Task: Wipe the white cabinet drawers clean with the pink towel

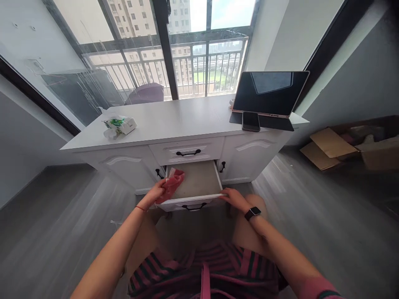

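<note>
A pulled-out drawer of a white cabinet stands in front of me, its grey bottom showing. My left hand is closed on a red cloth at the drawer's left front corner; part of the cloth hangs over the left side and part reaches inside. At the right front corner, my right hand rests with its fingers over the top edge of the drawer front, gripping it. A black handle is on the drawer front, between my hands. Above it a second drawer is closed.
On the cabinet top stand a tissue pack at left, and a tablet on a stand with a phone before it at right. Cupboard doors flank the drawers. An open cardboard box sits on the floor at right. A window lies behind.
</note>
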Demonstrator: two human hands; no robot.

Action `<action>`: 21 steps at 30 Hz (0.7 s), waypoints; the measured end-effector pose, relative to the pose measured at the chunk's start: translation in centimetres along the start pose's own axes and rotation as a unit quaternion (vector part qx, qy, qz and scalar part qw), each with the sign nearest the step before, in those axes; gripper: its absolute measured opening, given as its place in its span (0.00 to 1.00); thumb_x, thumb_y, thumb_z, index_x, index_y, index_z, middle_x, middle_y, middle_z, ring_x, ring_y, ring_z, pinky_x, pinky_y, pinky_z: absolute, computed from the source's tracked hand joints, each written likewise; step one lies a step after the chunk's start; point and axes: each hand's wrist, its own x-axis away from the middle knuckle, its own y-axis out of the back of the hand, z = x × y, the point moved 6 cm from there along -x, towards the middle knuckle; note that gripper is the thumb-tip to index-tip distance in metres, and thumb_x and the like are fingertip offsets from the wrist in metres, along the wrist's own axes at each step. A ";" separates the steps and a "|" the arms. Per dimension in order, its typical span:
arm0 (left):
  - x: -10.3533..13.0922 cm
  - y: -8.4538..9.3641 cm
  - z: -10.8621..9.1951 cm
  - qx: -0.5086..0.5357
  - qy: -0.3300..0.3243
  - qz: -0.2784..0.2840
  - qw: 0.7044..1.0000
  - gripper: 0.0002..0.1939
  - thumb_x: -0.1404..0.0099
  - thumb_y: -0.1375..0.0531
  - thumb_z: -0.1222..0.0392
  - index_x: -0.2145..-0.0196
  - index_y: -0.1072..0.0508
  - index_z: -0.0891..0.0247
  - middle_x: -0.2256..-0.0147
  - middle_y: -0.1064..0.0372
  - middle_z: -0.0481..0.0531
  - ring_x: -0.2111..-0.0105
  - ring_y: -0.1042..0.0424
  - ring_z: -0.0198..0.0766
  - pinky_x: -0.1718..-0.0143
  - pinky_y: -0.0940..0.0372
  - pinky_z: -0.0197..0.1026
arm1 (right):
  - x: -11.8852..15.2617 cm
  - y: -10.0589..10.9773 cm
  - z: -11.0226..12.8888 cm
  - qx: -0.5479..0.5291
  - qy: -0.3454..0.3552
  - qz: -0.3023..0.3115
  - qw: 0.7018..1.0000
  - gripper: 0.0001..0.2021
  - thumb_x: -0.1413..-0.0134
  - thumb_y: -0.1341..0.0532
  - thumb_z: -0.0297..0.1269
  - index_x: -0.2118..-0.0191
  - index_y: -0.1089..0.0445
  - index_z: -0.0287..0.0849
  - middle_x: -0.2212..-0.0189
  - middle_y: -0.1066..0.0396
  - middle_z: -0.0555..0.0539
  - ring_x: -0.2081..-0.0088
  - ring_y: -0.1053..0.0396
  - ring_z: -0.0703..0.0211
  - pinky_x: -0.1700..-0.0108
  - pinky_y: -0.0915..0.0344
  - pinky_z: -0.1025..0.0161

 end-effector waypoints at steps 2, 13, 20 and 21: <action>3.3 1.4 1.0 0.161 -0.018 -0.140 0.977 0.24 0.60 0.46 0.69 0.61 0.27 0.63 0.69 0.28 0.49 0.72 0.32 0.36 0.74 0.39 0.34 | -0.5 -0.2 -0.9 -0.010 -0.020 -0.024 0.999 0.16 0.42 0.41 0.44 0.53 0.26 0.43 0.56 0.26 0.44 0.56 0.29 0.53 0.53 0.37 0.62; 10.2 -7.5 11.0 0.464 0.059 -0.451 0.760 0.19 0.58 0.42 0.76 0.67 0.36 0.59 0.71 0.34 0.42 0.72 0.33 0.30 0.67 0.37 0.35 | -2.1 -0.3 -1.7 0.000 -0.136 -0.179 0.974 0.21 0.43 0.42 0.49 0.48 0.30 0.41 0.53 0.30 0.42 0.53 0.32 0.52 0.54 0.38 0.62; 4.5 -6.6 10.4 0.411 0.054 -0.527 0.742 0.14 0.49 0.40 0.68 0.65 0.38 0.59 0.65 0.33 0.47 0.67 0.30 0.33 0.61 0.34 0.41 | -2.7 -1.0 -1.5 -0.043 -0.127 -0.191 0.973 0.20 0.40 0.44 0.48 0.51 0.28 0.38 0.55 0.30 0.40 0.52 0.35 0.52 0.50 0.42 0.62; 3.7 -6.4 10.4 0.395 0.056 -0.541 0.741 0.14 0.48 0.41 0.68 0.65 0.39 0.59 0.64 0.34 0.47 0.66 0.30 0.34 0.60 0.34 0.41 | -2.7 -1.0 -1.6 -0.046 -0.127 -0.191 0.972 0.20 0.40 0.45 0.48 0.52 0.28 0.38 0.55 0.30 0.41 0.52 0.35 0.53 0.50 0.42 0.62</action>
